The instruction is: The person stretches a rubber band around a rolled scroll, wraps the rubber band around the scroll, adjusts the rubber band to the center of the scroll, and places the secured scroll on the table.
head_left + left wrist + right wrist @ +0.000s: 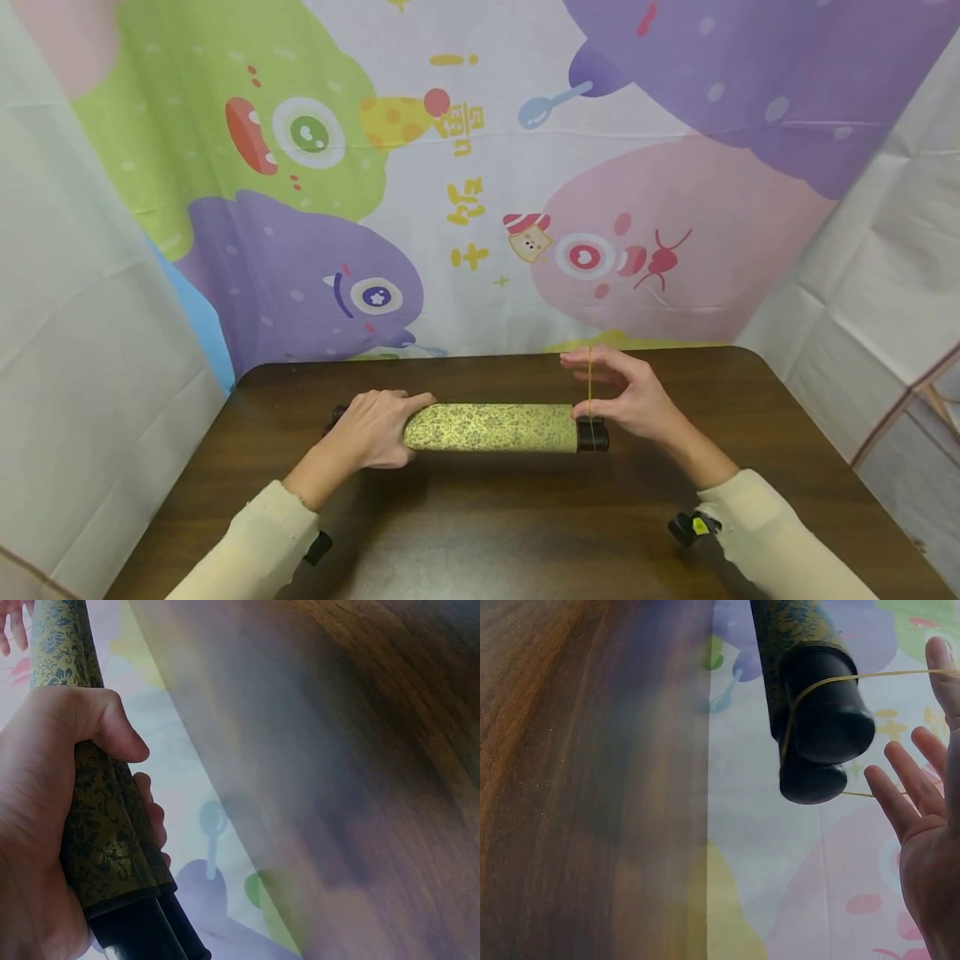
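A rolled scroll (491, 428) in yellow-gold floral brocade lies crosswise above the table, its two rolls side by side. My left hand (378, 429) grips it near its left end, thumb and fingers wrapped round the brocade. Black knobs (829, 731) stick out at the right end. Looped round them is a thin yellow rubber band (889, 673), pulled taut toward my right hand (637, 400). The fingers and thumb of that hand are spread apart, holding the band stretched. In the left wrist view another black end (142, 930) shows below my left palm.
The dark wooden table (480, 533) ends at a cartoon-printed curtain (465, 317) close behind the scroll. Pale cloth walls (82, 333) stand at both sides. A black strap device (693, 527) sits at my right cuff.
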The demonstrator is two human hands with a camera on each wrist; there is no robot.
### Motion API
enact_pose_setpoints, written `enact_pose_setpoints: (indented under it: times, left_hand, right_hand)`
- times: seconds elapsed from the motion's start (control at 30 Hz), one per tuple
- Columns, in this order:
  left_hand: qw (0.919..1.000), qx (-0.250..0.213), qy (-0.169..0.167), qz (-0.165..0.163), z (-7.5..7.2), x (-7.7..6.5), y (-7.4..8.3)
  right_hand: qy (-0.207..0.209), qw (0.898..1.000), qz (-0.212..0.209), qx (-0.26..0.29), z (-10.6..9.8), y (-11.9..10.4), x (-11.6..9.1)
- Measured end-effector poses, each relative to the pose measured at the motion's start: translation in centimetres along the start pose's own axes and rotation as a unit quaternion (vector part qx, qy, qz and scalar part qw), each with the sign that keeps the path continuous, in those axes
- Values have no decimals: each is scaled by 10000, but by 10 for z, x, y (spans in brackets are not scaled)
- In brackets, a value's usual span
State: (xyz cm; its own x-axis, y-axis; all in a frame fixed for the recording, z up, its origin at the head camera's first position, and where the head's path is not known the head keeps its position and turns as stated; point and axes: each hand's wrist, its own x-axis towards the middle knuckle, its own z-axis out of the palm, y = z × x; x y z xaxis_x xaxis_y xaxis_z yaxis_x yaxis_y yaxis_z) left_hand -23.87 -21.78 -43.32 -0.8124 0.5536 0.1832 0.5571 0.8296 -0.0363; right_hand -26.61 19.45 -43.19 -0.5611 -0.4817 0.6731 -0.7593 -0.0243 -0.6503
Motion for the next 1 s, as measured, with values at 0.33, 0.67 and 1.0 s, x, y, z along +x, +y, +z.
enact_pose_setpoints:
  times: [0.33,0.67,1.0]
  left_hand:
    - [9996,-32,-220,-193,0,1,0]
    - [9989,-135,-323,-323,-1,2,3]
    - [9970,-263,-540,-482,-1,3,3]
  right_hand:
    - [-282,9991,278,-155,-3,-6,-4]
    - [-412,9987,223,-189,-3,-8,-5]
    - [-555,9977,263,-284,3,-14,-6]
